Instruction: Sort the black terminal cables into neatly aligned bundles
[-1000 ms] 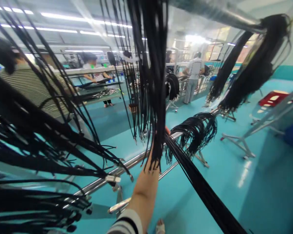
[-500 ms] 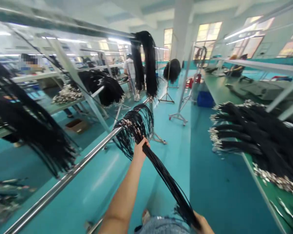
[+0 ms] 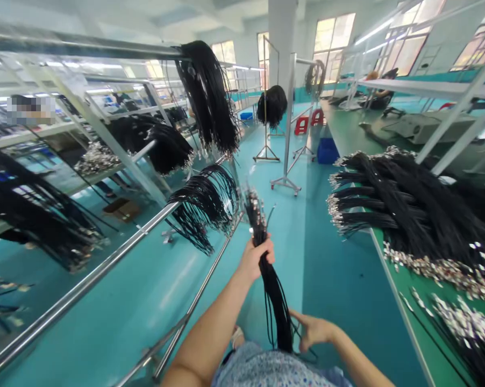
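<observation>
My left hand [image 3: 257, 259] is closed around a bundle of black cables [image 3: 275, 294] just below its metal-tipped upper ends. The bundle hangs down in front of my body, apart from the rail. Beside its lower part is my right hand [image 3: 315, 329], with index finger and thumb apart; a loose strand or two lies by the fingers. Whether a fingertip touches the bundle is hard to tell. More black cables [image 3: 204, 201] are draped over the metal rail [image 3: 105, 263] to the left of my left hand.
Many black cables with silvery ends [image 3: 412, 215] lie on the green table [image 3: 396, 301] at right. Another thick hank [image 3: 210, 97] hangs from the upper bar. Wheeled racks [image 3: 286, 183], a blue bin [image 3: 327, 150] and red stools [image 3: 301, 125] stand farther off.
My left hand has moved right and down with the cable bundle, whose upper end has come away from the rail. My right hand, earlier around the lower bundle, now has its fingers apart.
</observation>
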A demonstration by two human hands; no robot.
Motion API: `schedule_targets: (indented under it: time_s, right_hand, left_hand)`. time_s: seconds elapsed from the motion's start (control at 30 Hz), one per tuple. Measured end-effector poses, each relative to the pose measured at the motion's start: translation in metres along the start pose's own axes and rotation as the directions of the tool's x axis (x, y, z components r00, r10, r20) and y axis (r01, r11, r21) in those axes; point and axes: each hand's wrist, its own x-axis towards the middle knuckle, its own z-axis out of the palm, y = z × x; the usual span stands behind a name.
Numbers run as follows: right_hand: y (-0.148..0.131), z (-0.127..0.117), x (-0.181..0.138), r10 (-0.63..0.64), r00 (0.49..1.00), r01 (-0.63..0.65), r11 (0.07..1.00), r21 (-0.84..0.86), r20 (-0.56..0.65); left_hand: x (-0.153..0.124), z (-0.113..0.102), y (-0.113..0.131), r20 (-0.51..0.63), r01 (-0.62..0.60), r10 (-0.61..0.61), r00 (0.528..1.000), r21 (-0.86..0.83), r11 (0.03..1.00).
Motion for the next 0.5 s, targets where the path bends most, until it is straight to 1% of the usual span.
schedule_targets:
  time_s: [0.03,0.07,0.1,0.13,0.17,0.2,0.27,0.33,0.37,0.4,0.5]
  right_hand:
    - [-0.025,-0.016,0.006,-0.089,0.993,0.084,0.995,0.06,0.079]
    - [-0.051,-0.028,0.012,-0.207,0.976,0.198,0.974,0.111,0.071]
    - [-0.077,-0.037,0.018,-0.304,0.953,0.299,0.943,0.147,0.009]
    - [-0.101,-0.041,0.025,-0.362,0.929,0.371,0.909,0.188,-0.081]
    - [-0.123,-0.042,0.03,-0.384,0.914,0.405,0.884,0.233,-0.133]
    - [-0.142,-0.038,0.035,-0.384,0.909,0.416,0.864,0.283,-0.161]
    - [-0.167,-0.025,0.043,-0.34,0.92,0.39,0.84,0.378,-0.194]
    - [-0.18,-0.012,0.048,-0.292,0.929,0.364,0.831,0.42,-0.227]
    - [-0.184,-0.008,0.05,-0.274,0.928,0.36,0.837,0.413,-0.253]
    - [-0.186,-0.004,0.053,-0.259,0.923,0.36,0.845,0.395,-0.285]
    - [-0.19,0.001,0.063,-0.203,0.912,0.325,0.889,0.323,-0.357]
  left_hand:
    - [-0.002,0.013,0.002,0.056,0.003,-0.004,0.998,0.022,1.0]
    - [-0.005,0.024,0.004,0.109,0.007,-0.011,0.994,0.038,0.999]
    - [-0.007,0.033,0.007,0.156,0.011,-0.019,0.988,0.048,0.999]
    - [-0.008,0.04,0.01,0.195,0.011,-0.021,0.981,0.052,0.999]
    - [-0.01,0.045,0.013,0.221,0.004,-0.016,0.975,0.055,0.998]
    - [-0.011,0.047,0.016,0.232,-0.013,-0.001,0.973,0.058,0.998]
    - [-0.013,0.045,0.022,0.218,-0.078,0.06,0.974,0.073,0.994]
    - [-0.015,0.035,0.029,0.184,-0.166,0.145,0.972,0.106,0.98]
    - [-0.016,0.028,0.032,0.179,-0.193,0.168,0.969,0.133,0.972]
    - [-0.017,0.02,0.034,0.192,-0.196,0.164,0.968,0.162,0.967]
    - [-0.021,0.0,0.035,0.278,-0.102,0.038,0.96,0.222,0.97]
